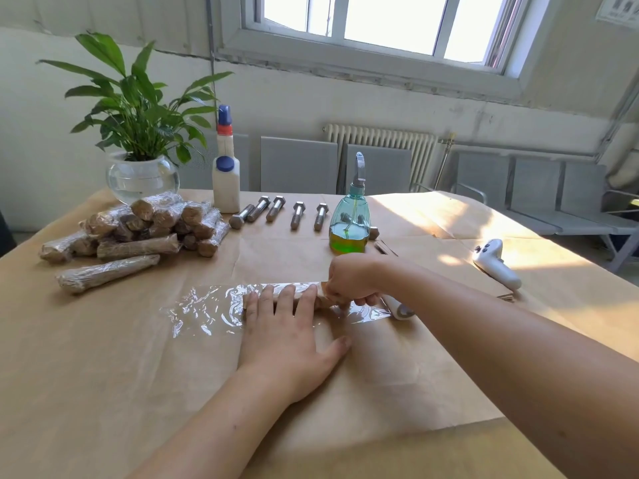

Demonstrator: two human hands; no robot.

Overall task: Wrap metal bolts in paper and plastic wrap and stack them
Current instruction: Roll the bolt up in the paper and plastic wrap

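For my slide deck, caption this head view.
Left hand presses a paper-wrapped bolt onto plastic wrap; right hand pinches its end.

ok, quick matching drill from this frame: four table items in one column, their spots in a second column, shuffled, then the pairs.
Things:
1. wrapped bolt stack
2. bare bolts
3. pump bottle
4. white controller

Places:
A. in a row at the back of the table, between the white bottle and the pump bottle
B. right side, in the sunlit patch
C. left side, in front of the potted plant
D. just beyond the right hand

Pairs: 1-C, 2-A, 3-D, 4-B
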